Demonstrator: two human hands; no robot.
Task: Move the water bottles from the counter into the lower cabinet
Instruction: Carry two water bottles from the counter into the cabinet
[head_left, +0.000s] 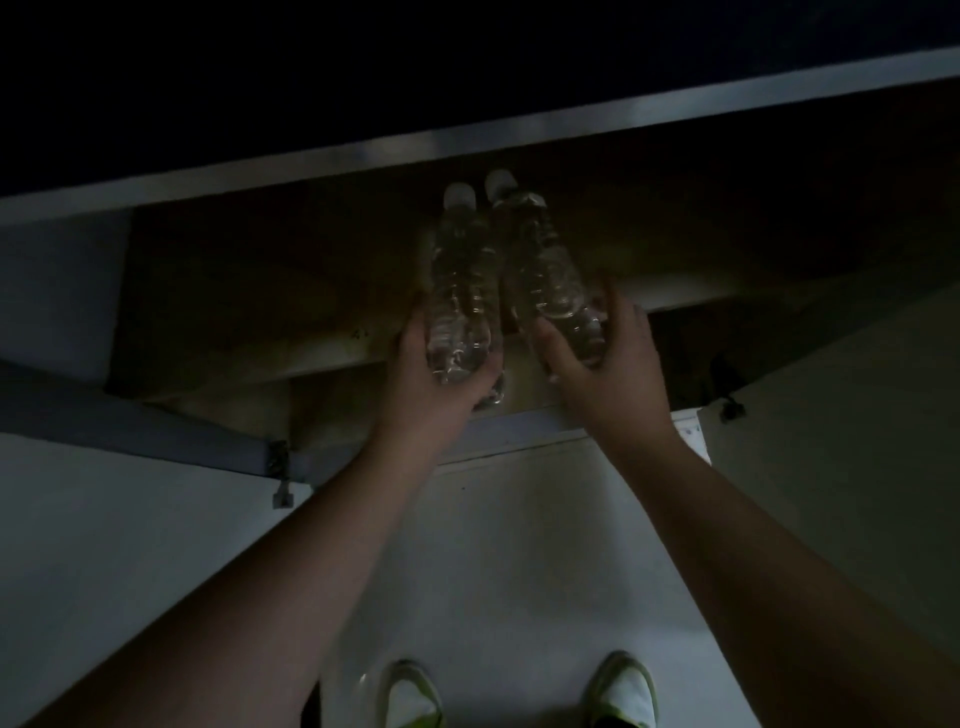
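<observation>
Two clear plastic water bottles with white caps are held side by side in front of the open lower cabinet. My left hand grips the base of the left bottle. My right hand grips the base of the right bottle. Both bottles point cap-first towards the dark cabinet interior, over its shelf edge. The scene is dim.
The counter edge runs across above the cabinet opening. An open cabinet door stands at the left and another door at the right. White floor and my two shoes are below.
</observation>
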